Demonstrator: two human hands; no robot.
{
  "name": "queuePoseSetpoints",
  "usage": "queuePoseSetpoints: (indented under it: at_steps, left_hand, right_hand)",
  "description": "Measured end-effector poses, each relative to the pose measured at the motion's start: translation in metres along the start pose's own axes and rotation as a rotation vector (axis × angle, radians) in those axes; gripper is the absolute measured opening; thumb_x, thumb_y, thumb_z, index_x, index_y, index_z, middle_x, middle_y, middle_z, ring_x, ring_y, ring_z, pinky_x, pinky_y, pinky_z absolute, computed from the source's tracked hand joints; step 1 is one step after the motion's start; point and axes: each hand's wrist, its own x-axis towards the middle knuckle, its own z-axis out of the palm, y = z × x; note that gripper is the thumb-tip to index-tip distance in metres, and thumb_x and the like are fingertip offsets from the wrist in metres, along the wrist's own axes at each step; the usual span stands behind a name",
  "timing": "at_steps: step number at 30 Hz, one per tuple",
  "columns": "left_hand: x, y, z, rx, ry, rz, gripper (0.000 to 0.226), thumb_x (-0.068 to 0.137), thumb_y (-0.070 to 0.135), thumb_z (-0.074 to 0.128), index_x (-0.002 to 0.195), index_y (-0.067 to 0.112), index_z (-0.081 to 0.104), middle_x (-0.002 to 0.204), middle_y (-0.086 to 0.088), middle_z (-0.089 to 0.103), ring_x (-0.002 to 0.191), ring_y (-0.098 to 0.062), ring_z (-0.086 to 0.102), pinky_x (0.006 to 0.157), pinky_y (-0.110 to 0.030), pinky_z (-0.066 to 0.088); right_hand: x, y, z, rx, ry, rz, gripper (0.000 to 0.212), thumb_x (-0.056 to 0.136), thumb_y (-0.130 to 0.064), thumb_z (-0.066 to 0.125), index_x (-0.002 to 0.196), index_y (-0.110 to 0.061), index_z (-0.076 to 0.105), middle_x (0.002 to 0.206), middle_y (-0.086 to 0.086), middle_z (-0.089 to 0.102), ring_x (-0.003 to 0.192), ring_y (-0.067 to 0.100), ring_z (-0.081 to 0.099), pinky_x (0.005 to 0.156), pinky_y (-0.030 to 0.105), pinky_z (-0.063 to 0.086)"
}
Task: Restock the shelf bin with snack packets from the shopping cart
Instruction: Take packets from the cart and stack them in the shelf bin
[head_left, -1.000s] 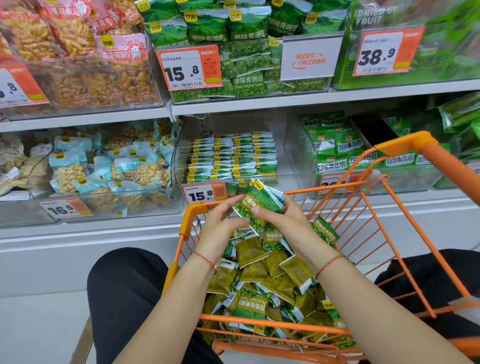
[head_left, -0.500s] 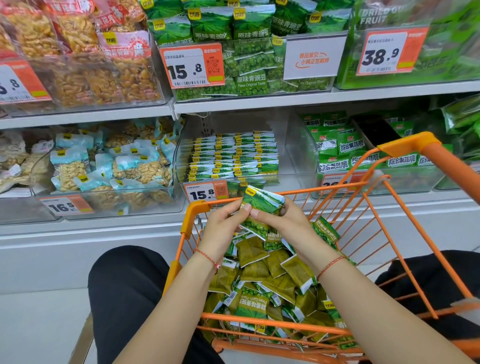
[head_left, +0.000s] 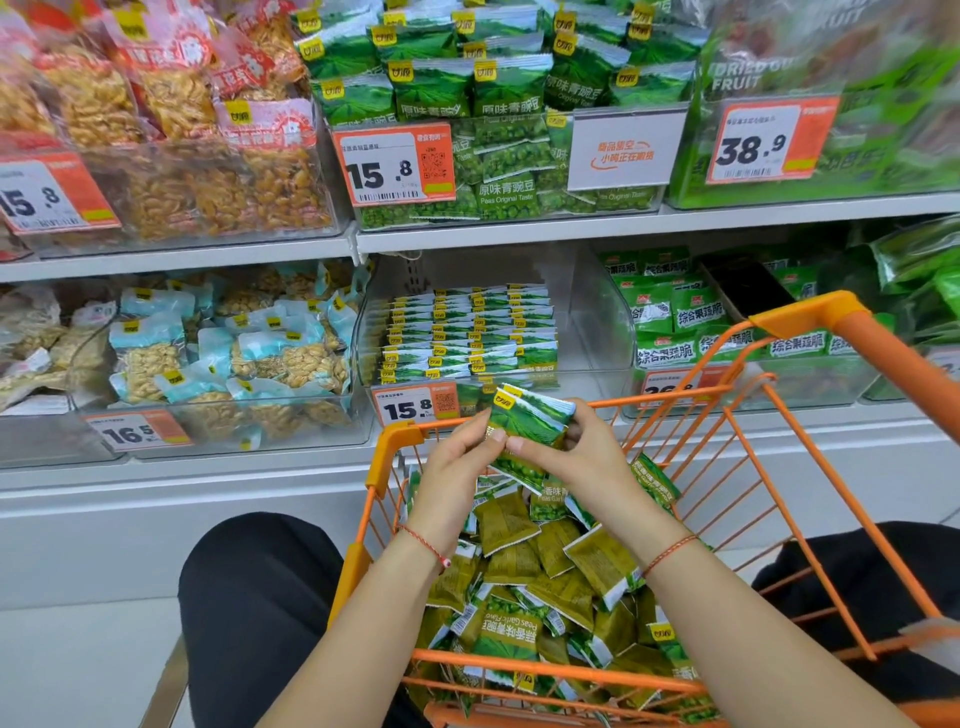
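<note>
A small stack of green pea snack packets (head_left: 530, 418) is held over the front of the orange shopping cart (head_left: 800, 322). My left hand (head_left: 457, 467) pinches the stack's left edge and my right hand (head_left: 576, 457) grips its right side. Below my hands, many loose green packets (head_left: 550, 571) fill the cart. The clear shelf bin (head_left: 587, 312) straight ahead on the lower shelf holds neat rows of the same packets (head_left: 467, 332); its right part shows no packets.
A 15.8 price tag (head_left: 413, 408) hangs on the bin's front. Bins of nuts (head_left: 228, 358) stand to the left, green vegetable-crisp packs (head_left: 675, 322) to the right. The upper shelf carries more pea bags (head_left: 493, 104). My black-clad knees flank the cart.
The held packets have been squared up between both hands and lifted slightly. My view has tilted up a little toward the shelf.
</note>
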Motion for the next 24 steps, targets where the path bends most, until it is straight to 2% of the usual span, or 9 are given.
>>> queuePoseSetpoints:
  at_steps: [2,3,5,7,9,12,18,21,24]
  left_hand:
    - [0.005,0.006,0.002,0.048,-0.047,-0.007,0.043,0.098,0.024,0.048,0.139,0.016,0.044,0.145,0.002,0.041,0.135,-0.016,0.037,0.113,-0.037,0.031]
    - [0.011,0.009,0.002,0.113,-0.07,0.004,0.042,0.099,0.027,0.044,0.14,0.017,0.044,0.146,0.002,0.04,0.136,-0.016,0.036,0.114,-0.035,0.028]
    - [0.029,0.014,-0.001,0.298,-0.082,0.07,0.042,0.101,0.031,0.04,0.14,0.016,0.044,0.143,0.0,0.043,0.134,-0.016,0.037,0.111,-0.03,0.028]
    - [0.051,0.018,-0.007,0.509,-0.038,0.159,0.042,0.101,0.034,0.039,0.137,0.015,0.047,0.139,-0.004,0.046,0.13,-0.02,0.041,0.11,-0.037,0.032]
    - [0.076,0.017,-0.015,0.726,0.03,0.237,0.041,0.1,0.036,0.039,0.134,0.015,0.05,0.136,-0.006,0.05,0.125,-0.024,0.045,0.106,-0.042,0.036]
    - [0.108,0.012,-0.024,0.999,0.073,0.274,0.043,0.1,0.039,0.038,0.133,0.015,0.05,0.136,-0.008,0.051,0.124,-0.028,0.045,0.104,-0.039,0.034]
    - [0.137,-0.002,-0.033,1.357,0.025,0.231,0.054,0.1,0.048,0.023,0.138,0.016,0.043,0.139,-0.007,0.048,0.131,-0.026,0.038,0.107,-0.038,0.028]
    - [0.136,-0.004,-0.029,1.4,0.044,0.207,0.055,0.1,0.05,0.018,0.138,0.02,0.043,0.139,-0.003,0.048,0.131,-0.024,0.037,0.108,-0.038,0.025]
    - [0.136,-0.005,-0.029,1.414,0.045,0.207,0.057,0.099,0.051,0.016,0.136,0.02,0.044,0.138,-0.003,0.049,0.13,-0.023,0.038,0.108,-0.039,0.025]
  right_hand:
    - [0.003,-0.005,-0.006,-0.017,0.019,0.001,0.036,0.073,-0.022,0.08,0.1,-0.023,0.056,0.096,-0.01,0.068,0.083,-0.003,0.064,0.065,0.008,0.046]
    - [0.009,-0.009,-0.012,0.002,0.048,0.011,0.035,0.074,-0.02,0.08,0.1,-0.022,0.056,0.096,-0.008,0.068,0.085,0.003,0.064,0.066,0.013,0.049]
    - [0.025,-0.019,-0.026,0.066,0.138,0.022,0.035,0.076,-0.016,0.078,0.103,-0.018,0.056,0.1,-0.001,0.067,0.089,0.01,0.064,0.075,0.021,0.053]
    - [0.047,-0.032,-0.04,0.077,0.201,0.003,0.039,0.076,-0.016,0.078,0.108,-0.014,0.056,0.103,0.002,0.066,0.092,0.013,0.064,0.081,0.024,0.052]
    - [0.07,-0.042,-0.051,-0.01,0.199,-0.006,0.039,0.076,-0.017,0.079,0.109,-0.012,0.057,0.1,0.001,0.067,0.088,0.012,0.064,0.079,0.023,0.052]
    - [0.106,-0.047,-0.062,-0.246,0.187,0.013,0.05,0.072,-0.023,0.082,0.114,-0.012,0.057,0.106,0.005,0.066,0.096,0.019,0.063,0.089,0.032,0.05]
    - [0.159,-0.031,-0.062,-0.701,0.038,0.076,0.068,0.072,-0.03,0.082,0.131,-0.014,0.05,0.128,0.007,0.054,0.118,0.024,0.05,0.096,0.032,0.041]
    - [0.176,-0.016,-0.056,-0.687,-0.04,0.215,0.075,0.071,-0.025,0.083,0.135,-0.013,0.048,0.132,0.01,0.054,0.116,0.026,0.053,0.096,0.034,0.044]
    - [0.186,-0.007,-0.048,-0.58,-0.118,0.323,0.079,0.072,-0.014,0.082,0.14,-0.008,0.042,0.143,0.011,0.044,0.123,0.025,0.047,0.095,0.028,0.039]
